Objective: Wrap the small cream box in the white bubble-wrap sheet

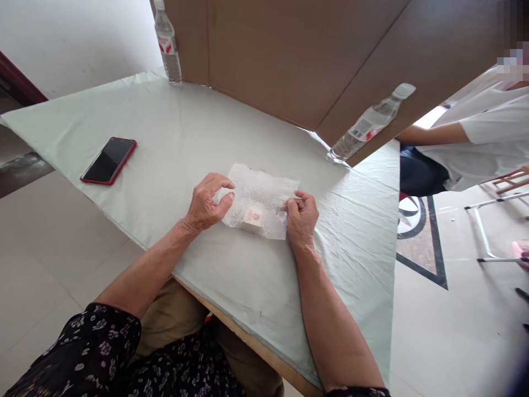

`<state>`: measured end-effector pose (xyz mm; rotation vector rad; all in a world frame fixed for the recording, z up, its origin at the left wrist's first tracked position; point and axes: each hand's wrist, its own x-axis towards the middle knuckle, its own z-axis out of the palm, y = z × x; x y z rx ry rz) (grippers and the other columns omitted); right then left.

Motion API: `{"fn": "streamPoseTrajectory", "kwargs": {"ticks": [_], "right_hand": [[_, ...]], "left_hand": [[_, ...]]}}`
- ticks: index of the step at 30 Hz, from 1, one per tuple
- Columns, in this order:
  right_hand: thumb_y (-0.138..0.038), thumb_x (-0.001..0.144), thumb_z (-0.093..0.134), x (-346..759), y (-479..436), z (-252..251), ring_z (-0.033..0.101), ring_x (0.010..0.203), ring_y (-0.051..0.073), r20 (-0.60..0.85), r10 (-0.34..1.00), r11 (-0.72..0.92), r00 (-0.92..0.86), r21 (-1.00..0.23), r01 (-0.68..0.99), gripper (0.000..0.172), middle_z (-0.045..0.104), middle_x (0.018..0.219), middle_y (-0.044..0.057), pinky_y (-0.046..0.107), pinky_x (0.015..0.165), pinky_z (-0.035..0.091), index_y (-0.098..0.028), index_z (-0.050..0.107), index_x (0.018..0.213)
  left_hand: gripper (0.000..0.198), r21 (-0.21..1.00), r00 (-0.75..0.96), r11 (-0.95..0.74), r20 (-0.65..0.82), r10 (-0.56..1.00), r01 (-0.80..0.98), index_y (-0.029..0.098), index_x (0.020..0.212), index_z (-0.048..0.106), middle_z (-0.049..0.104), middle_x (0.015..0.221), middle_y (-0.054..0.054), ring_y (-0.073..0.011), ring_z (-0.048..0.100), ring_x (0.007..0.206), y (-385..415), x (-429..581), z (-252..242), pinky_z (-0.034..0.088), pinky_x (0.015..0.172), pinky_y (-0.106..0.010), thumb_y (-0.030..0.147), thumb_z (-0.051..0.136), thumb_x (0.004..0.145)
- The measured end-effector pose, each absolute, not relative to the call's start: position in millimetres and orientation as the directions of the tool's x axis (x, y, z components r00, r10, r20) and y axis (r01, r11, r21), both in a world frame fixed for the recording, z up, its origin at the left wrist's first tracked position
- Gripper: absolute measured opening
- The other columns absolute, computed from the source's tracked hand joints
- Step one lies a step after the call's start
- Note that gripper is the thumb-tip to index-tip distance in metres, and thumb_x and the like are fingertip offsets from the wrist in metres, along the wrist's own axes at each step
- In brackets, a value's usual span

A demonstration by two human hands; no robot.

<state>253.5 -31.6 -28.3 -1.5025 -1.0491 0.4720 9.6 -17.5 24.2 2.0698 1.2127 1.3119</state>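
Observation:
A sheet of bubble wrap (pixel 264 187) lies spread on the pale green cloth in front of me. On its near part rests a small whitish block (pixel 253 216) with a reddish print on top; some wrap surrounds its sides. My left hand (pixel 210 201) is at the left edge of the wrap, thumb and fingers apart in a curve, with nothing between them. At the right edge, my right hand (pixel 302 215) pinches the bubble wrap between thumb and curled fingers.
A black phone with a red case (pixel 109 160) lies at the left. Water bottles stand at the back left (pixel 167 47) and right (pixel 370 125), against a brown cardboard panel (pixel 264 55). Beyond the table's right edge sits a person in a white shirt (pixel 491 127).

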Motion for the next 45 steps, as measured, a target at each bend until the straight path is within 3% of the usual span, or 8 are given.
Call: {"fn": "streamPoseTrajectory", "kwargs": {"ticks": [10, 15, 18, 21, 29, 35, 40, 45], "right_hand": [[-0.037, 0.076, 0.056, 256, -31, -31, 0.063, 0.062, 0.016, 0.246, 0.816, 0.09, 0.523, -0.948, 0.305, 0.031, 0.064, 0.067, -0.005, 0.033, 0.069, 0.052, -0.021, 0.054, 0.102], [-0.037, 0.077, 0.055, 258, -30, -31, 0.064, 0.064, 0.017, 0.243, 0.828, 0.081, 0.505, -0.944, 0.321, 0.031, 0.065, 0.07, -0.004, 0.034, 0.07, 0.052, -0.022, 0.053, 0.103], [-0.039, 0.078, 0.056, 259, -30, -32, 0.064, 0.066, 0.017, 0.22, 0.832, 0.071, 0.509, -0.952, 0.296, 0.031, 0.065, 0.073, -0.002, 0.032, 0.065, 0.051, -0.022, 0.054, 0.104], [-0.043, 0.081, 0.053, 260, -29, -33, 0.061, 0.064, 0.014, 0.156, 0.813, 0.059, 0.56, -0.98, 0.188, 0.031, 0.067, 0.081, 0.0, 0.026, 0.053, 0.045, -0.022, 0.055, 0.103], [-0.045, 0.078, 0.056, 268, -29, -37, 0.064, 0.081, 0.015, 0.109, 0.778, 0.123, 0.619, -0.992, 0.021, 0.031, 0.067, 0.095, 0.005, 0.025, 0.059, 0.05, -0.021, 0.056, 0.098], [-0.043, 0.074, 0.059, 316, -53, -39, 0.063, 0.086, 0.015, 0.163, 0.659, 0.118, 0.735, -0.987, 0.113, 0.03, 0.064, 0.096, 0.003, 0.028, 0.066, 0.05, -0.021, 0.056, 0.093], [-0.034, 0.071, 0.06, 335, -81, -32, 0.06, 0.085, 0.016, 0.184, 0.558, 0.099, 0.809, -0.983, 0.155, 0.025, 0.063, 0.092, 0.002, 0.031, 0.071, 0.048, -0.019, 0.059, 0.091], [-0.037, 0.082, 0.062, 285, -94, -7, 0.064, 0.101, 0.022, 0.333, 0.792, 0.107, 0.512, -0.901, 0.421, 0.028, 0.07, 0.105, 0.006, 0.042, 0.09, 0.05, -0.02, 0.066, 0.104]], "left_hand": [[0.056, 0.866, 0.447, -0.333, 0.147, 0.882, 0.372, 0.02, 0.136, 0.055, 0.075, 0.092, -0.004, -0.0191, 0.066, 0.084, -22, 6, 28, 0.048, 0.074, -0.029, 0.026, 0.059, 0.081], [0.041, 0.991, 0.718, -0.124, 0.05, 0.694, 0.051, 0.018, 0.124, 0.065, 0.078, 0.087, -0.008, -0.0234, 0.072, 0.09, -19, -8, 40, 0.051, 0.082, -0.034, 0.033, 0.059, 0.086], [0.032, 0.982, 0.921, -0.063, -0.141, 0.363, 0.175, 0.021, 0.113, 0.072, 0.08, 0.089, -0.008, -0.0232, 0.074, 0.086, -17, -11, 40, 0.053, 0.074, -0.03, 0.033, 0.066, 0.083], [0.023, 0.957, 0.918, -0.066, -0.25, 0.308, 0.282, 0.022, 0.101, 0.075, 0.079, 0.083, -0.006, -0.0204, 0.073, 0.08, -16, -8, 38, 0.053, 0.07, -0.026, 0.029, 0.068, 0.08], [0.016, 0.992, 0.578, 0.014, -0.083, 0.812, 0.123, 0.016, 0.084, 0.067, 0.065, 0.069, -0.002, -0.0129, 0.059, 0.063, -11, -3, 33, 0.048, 0.061, -0.025, 0.023, 0.064, 0.07], [0.029, 0.928, 0.529, -0.153, -0.054, 0.847, 0.339, 0.017, 0.094, 0.07, 0.06, 0.07, 0.0, -0.0132, 0.054, 0.064, -12, 5, 23, 0.042, 0.058, -0.025, 0.021, 0.056, 0.069], [0.037, 0.834, 0.526, -0.327, 0.053, 0.849, 0.445, 0.019, 0.101, 0.07, 0.071, 0.108, -0.005, -0.0158, 0.06, 0.079, -16, 9, 21, 0.051, 0.07, -0.029, 0.016, 0.051, 0.069], [0.051, 0.746, 0.581, -0.456, 0.115, 0.806, 0.485, 0.019, 0.118, 0.064, 0.069, 0.122, -0.006, -0.0225, 0.062, 0.108, -15, 10, 15, 0.053, 0.091, -0.035, 0.012, 0.049, 0.069]]}}
